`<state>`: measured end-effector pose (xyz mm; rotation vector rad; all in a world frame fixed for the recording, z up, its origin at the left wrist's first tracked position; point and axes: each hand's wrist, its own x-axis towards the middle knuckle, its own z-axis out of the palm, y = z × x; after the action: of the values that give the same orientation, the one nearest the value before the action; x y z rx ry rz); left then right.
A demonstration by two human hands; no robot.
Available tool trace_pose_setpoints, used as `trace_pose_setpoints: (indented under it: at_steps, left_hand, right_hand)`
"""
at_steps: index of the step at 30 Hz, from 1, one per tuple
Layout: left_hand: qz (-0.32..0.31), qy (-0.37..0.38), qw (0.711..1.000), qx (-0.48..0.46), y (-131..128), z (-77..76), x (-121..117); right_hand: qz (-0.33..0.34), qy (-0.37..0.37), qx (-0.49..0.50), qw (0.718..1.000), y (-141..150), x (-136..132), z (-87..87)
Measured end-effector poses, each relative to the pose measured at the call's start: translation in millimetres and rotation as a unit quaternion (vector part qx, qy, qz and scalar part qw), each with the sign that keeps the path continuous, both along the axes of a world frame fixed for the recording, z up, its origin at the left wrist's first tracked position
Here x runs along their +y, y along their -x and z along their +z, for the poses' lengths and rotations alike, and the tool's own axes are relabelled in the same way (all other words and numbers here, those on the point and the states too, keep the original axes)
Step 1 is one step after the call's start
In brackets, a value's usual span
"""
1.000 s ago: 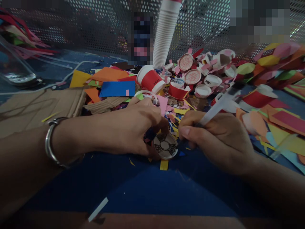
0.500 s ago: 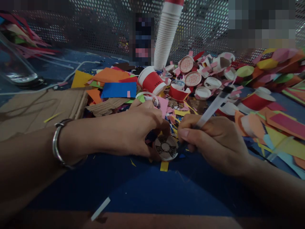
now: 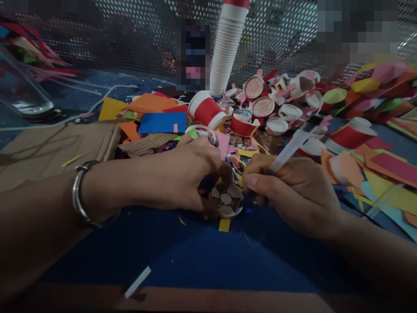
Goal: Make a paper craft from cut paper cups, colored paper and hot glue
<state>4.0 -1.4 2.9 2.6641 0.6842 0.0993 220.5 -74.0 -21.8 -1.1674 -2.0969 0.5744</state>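
Observation:
My left hand (image 3: 198,176) grips the edge of a small round paper cup bottom (image 3: 227,200) between thumb and fingers. Dark drawn lines fill wedge-shaped parts around a plain circle at its centre. My right hand (image 3: 289,191) is closed around a translucent pen (image 3: 289,150) with a dark end cap. The pen slants up to the right, its tip low beside the right rim of the cup bottom; whether it touches is hard to see. A yellow paper scrap (image 3: 224,224) lies just below the cup bottom on the blue table (image 3: 182,256).
Behind my hands lie a red cup (image 3: 208,111), cut cup bottoms (image 3: 263,107) and paper scraps. A tall stack of white cups (image 3: 228,50) stands at the back. Cardboard (image 3: 58,143) and a glass (image 3: 29,95) are on the left, coloured paper (image 3: 387,182) on the right.
Both hands keep nearly the same pose. The pen has shifted very slightly, and more dark marking seems to show on the right part of the cup bottom.

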Motion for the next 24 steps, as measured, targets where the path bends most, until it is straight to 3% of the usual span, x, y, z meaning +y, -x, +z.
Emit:
trace_pose_setpoints:
  at_steps: [7, 13, 16, 20, 24]
  left_hand:
    - [-0.015, 0.006, 1.000, -0.014, 1, -1.5, 1]
    - [0.010, -0.050, 0.999, 0.006, 5, 5.4, -1]
    - [0.035, -0.099, 0.994, -0.015, 11, 7.6, 1]
    - [0.040, -0.131, 0.988, -0.069, 19, 9.0, 3]
    - [0.046, -0.162, 0.982, -0.090, 20, 11.5, 2]
  right_hand:
    - [-0.042, -0.008, 0.105, 0.994, 0, -1, -3.1]
    - [-0.094, -0.048, 0.269, 0.957, 8, 4, -3.8]
    - [-0.098, -0.060, 0.235, 0.965, 5, 7, -3.0]
    - [-0.126, -0.042, 0.100, 0.986, 0, 12, -2.7]
    - [-0.103, -0.011, 0.092, 0.990, 0, 15, -4.0]
